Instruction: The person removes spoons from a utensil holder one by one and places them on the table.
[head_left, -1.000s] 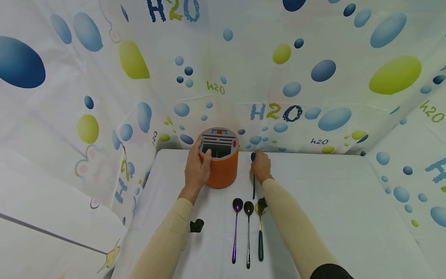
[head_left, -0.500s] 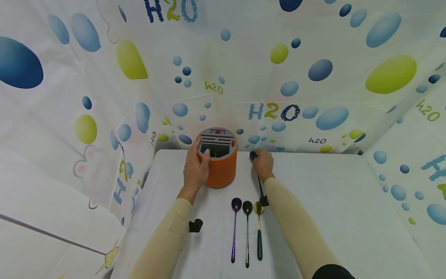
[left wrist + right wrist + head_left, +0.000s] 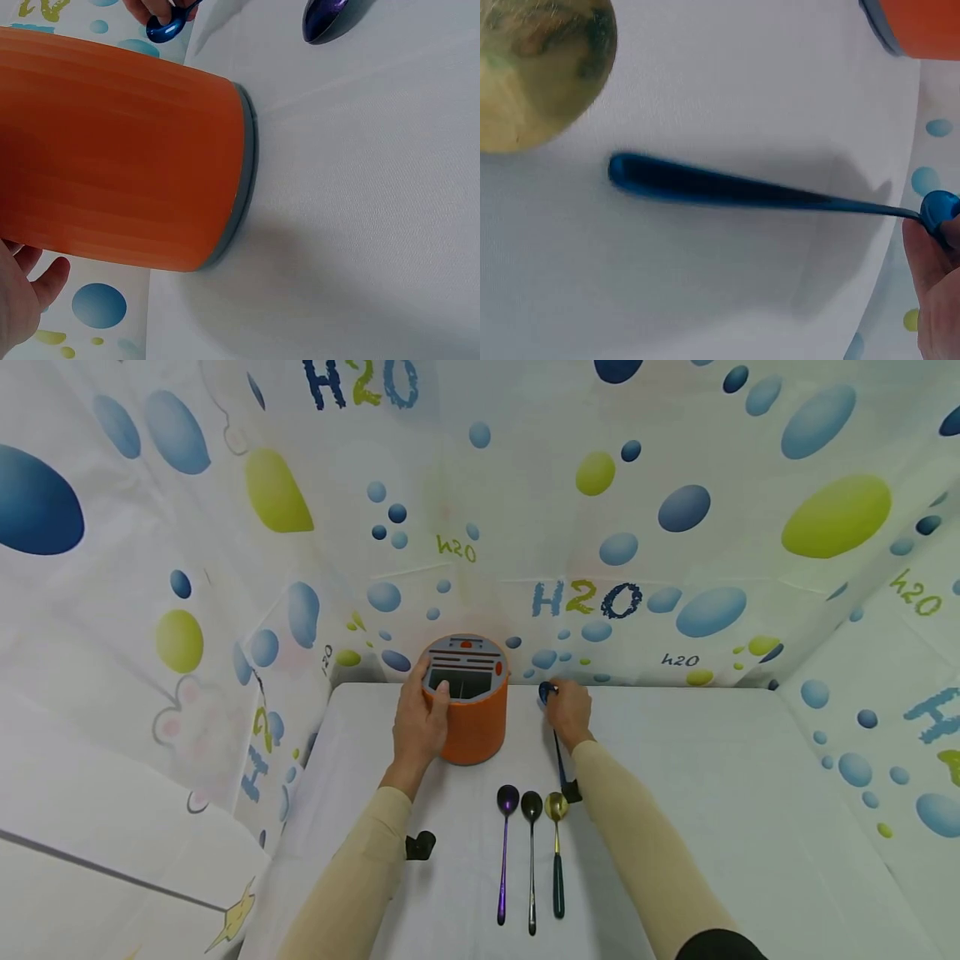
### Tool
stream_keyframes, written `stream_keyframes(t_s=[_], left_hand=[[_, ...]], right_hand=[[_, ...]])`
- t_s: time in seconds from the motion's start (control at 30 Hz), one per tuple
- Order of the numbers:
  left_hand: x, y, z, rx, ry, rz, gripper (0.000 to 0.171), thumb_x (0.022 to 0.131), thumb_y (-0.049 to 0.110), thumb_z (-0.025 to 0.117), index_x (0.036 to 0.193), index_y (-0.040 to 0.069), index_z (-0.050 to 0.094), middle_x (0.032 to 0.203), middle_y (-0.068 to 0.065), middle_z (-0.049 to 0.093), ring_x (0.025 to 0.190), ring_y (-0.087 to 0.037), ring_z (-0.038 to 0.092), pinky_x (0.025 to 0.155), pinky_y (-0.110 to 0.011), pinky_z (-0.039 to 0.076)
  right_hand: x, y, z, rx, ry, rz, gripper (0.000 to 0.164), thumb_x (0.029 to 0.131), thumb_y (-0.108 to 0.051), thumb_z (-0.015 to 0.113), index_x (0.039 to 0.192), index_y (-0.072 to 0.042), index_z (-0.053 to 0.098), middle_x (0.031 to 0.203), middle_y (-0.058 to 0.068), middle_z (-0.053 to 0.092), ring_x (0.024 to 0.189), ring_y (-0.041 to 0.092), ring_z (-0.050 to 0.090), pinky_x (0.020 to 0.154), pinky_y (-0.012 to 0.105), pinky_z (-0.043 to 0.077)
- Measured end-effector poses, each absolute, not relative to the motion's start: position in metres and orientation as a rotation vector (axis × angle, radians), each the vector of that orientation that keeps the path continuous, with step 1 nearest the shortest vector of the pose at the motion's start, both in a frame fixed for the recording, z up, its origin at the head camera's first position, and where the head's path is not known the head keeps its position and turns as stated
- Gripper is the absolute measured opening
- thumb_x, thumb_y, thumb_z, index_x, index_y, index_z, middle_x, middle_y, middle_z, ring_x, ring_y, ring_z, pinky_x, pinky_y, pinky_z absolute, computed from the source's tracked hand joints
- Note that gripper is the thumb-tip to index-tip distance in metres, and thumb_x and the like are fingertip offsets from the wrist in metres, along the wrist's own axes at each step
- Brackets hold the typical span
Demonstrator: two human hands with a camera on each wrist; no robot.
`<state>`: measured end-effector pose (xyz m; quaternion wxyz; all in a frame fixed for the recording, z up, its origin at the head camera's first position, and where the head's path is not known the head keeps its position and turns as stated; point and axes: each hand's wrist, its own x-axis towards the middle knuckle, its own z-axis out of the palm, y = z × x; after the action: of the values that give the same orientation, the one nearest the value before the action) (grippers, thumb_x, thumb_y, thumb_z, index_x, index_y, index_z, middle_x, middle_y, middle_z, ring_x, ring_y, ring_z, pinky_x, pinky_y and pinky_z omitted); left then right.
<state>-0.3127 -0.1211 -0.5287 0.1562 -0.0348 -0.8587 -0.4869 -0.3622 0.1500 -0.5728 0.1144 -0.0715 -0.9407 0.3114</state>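
Observation:
At the back of the table stands an orange round utensil holder (image 3: pixel 474 727) with a grey slotted top and a dark rectangular opening. My left hand (image 3: pixel 422 718) holds it from the left, thumb at the near side of its rim. To the right of it, my right hand (image 3: pixel 570 710) pinches a blue long-handled spoon (image 3: pixel 559 756) just below its bowl. The spoon's handle points back toward me over the white cloth, as the right wrist view also shows. Nearer lie a purple spoon (image 3: pixel 505 860), a dark spoon (image 3: pixel 532 868) and a gold spoon with a green handle (image 3: pixel 558 885), side by side.
A white cloth covers the table (image 3: pixel 675 793). Right behind its far edge rises a white backdrop (image 3: pixel 517 510) printed with bubbles and lettering, and similar sheets flank both sides. Black camera mounts (image 3: pixel 422 846) stick out from the wrists.
The right hand has shifted slightly to the right with the blue spoon, whose handle end has swung from straight toward me to the right. The left hand stays on the utensil holder.

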Motion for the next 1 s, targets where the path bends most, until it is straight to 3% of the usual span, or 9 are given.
stream_keyframes(t_s=[0.23, 0.53, 1.0], left_hand=[[-0.314, -0.122, -0.529, -0.111, -2.445, -1.402, 0.062, 0.106, 0.058, 0.042, 0.163, 0.039, 0.029, 0.160, -0.006, 0.046, 0.142, -0.029, 0.046, 0.114, -0.064, 0.041], [-0.314, -0.121, -0.530, -0.098, -2.451, -1.393, 0.060, 0.105, 0.058, 0.041, 0.162, 0.042, 0.029, 0.157, -0.007, 0.048, 0.138, -0.030, 0.048, 0.110, -0.065, 0.044], [-0.314, -0.121, -0.531, -0.129, -2.431, -1.398, 0.062, 0.106, 0.056, 0.042, 0.163, 0.036, 0.029, 0.161, -0.005, 0.045, 0.143, -0.029, 0.046, 0.115, -0.062, 0.041]], right_hand=[[-0.362, 0.154, -0.570, -0.174, -2.746, 0.942, 0.022, 0.100, -0.008, 0.064, 0.118, -0.003, 0.076, 0.103, 0.017, 0.079, 0.086, 0.033, 0.075, 0.074, 0.047, 0.062], [-0.356, 0.161, -0.567, -0.168, -2.708, 0.964, 0.025, 0.099, -0.007, 0.062, 0.118, -0.003, 0.076, 0.099, 0.017, 0.078, 0.080, 0.031, 0.071, 0.068, 0.044, 0.059], [-0.338, 0.169, -0.559, -0.172, -2.601, 1.044, 0.022, 0.095, -0.010, 0.065, 0.111, -0.005, 0.077, 0.091, 0.014, 0.079, 0.071, 0.029, 0.073, 0.060, 0.040, 0.058]])
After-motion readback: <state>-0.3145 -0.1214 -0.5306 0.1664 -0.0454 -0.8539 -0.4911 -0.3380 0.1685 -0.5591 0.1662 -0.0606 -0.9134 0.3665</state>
